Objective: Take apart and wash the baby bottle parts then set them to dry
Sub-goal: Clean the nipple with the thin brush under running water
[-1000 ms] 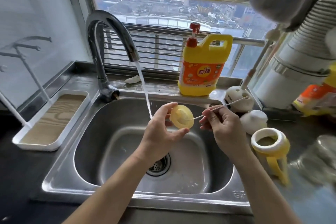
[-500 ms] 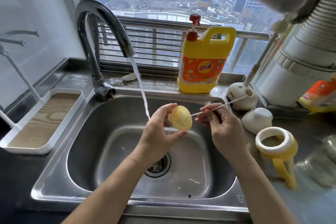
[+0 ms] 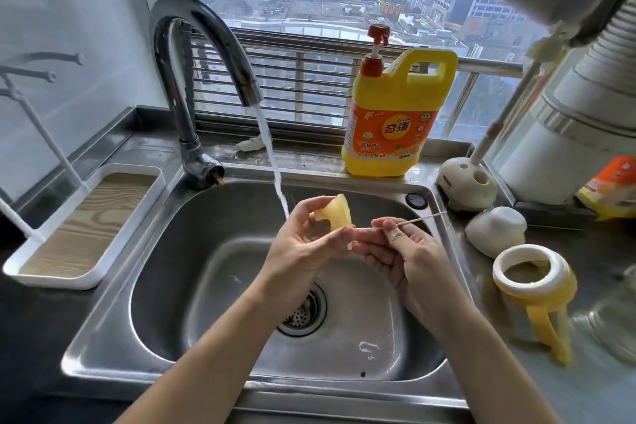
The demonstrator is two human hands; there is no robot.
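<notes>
Over the sink (image 3: 165, 286), the left grip (image 3: 303, 248) is curling round a yellow bottle nipple (image 3: 335, 217).
The bottle nipple is looking pale, translucent and cup-shaped, tilting just beside the running water (image 3: 273, 169); the right grip (image 3: 406, 251) is pinching a thin white stick (image 3: 418, 219) pointing at its lower edge.

Brushed stainless-steel sink (image 3: 206, 217), wet and dull-sheened; curved chrome tap (image 3: 206, 31), mirror-bright. The pale yellow translucent bottle piece (image 3: 335, 217) I hold looks like soft, smooth plastic, wet and faintly glossy. The thin white stick (image 3: 420, 218) I pinch is smooth. Glossy yellow plastic detergent jug (image 3: 399, 113). White plastic tray (image 3: 130, 167), smooth, with a matt wood-grain floor (image 3: 89, 217). The dark tabletop (image 3: 34, 337) looks matt.
</notes>
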